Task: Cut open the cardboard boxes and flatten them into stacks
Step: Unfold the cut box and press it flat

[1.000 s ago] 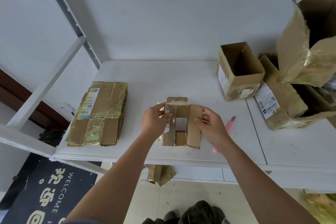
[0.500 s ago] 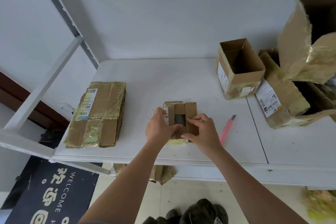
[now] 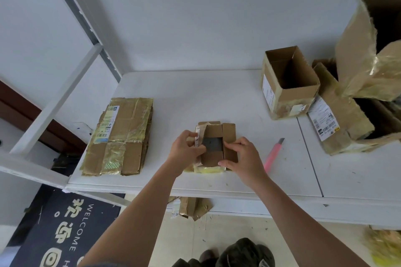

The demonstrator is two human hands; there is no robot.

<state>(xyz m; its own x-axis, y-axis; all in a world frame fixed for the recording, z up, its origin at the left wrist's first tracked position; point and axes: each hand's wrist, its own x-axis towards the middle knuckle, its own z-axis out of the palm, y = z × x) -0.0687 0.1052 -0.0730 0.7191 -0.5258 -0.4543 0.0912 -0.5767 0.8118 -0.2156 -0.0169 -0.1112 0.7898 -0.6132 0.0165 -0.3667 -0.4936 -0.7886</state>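
A small opened cardboard box [image 3: 218, 134] lies on the white table [image 3: 195, 97] near its front edge, flaps spread and a dark square showing in its middle. My left hand [image 3: 184, 151] grips its left flap, fingers curled over the taped edge. On its right flap and front corner rests my right hand [image 3: 243, 158], pinching the cardboard. A stack of flattened taped boxes [image 3: 121, 134] lies at the left of the table. A pink box cutter [image 3: 273, 155] lies on the table just right of my right hand.
An upright open box [image 3: 288, 91] stands at the back right. Beside it several larger torn boxes [image 3: 355, 104] are piled at the right edge. A white shelf frame [image 3: 58, 93] runs along the left. A crumpled cardboard piece [image 3: 193, 207] lies on the floor below the table.
The small box went from held up and spread open to pressed down on the table. Both hands have closed in on its flaps.
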